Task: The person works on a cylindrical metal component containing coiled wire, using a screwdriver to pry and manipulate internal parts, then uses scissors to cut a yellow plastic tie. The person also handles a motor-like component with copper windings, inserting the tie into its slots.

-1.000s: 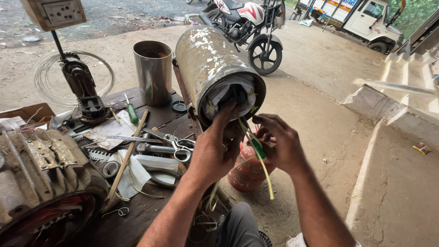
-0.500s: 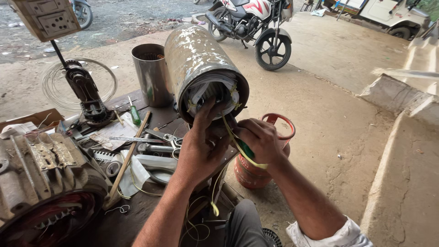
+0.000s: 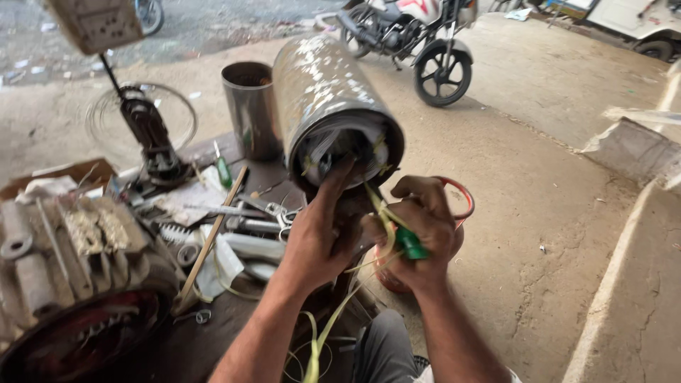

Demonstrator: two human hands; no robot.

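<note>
You work in soft, even daylight; glare flecks the steel cylinder, and beyond it the motorcycle and the frame edges smear with motion blur.

Outdoor setting in daylight; bare, cracked concrete floor is seen, running to a raised kerb at right; a motorcycle is parked at the top, beside a pale vehicle; a dark wooden tabletop is littered with tools; a finned motor housing is placed at lower left.
</note>
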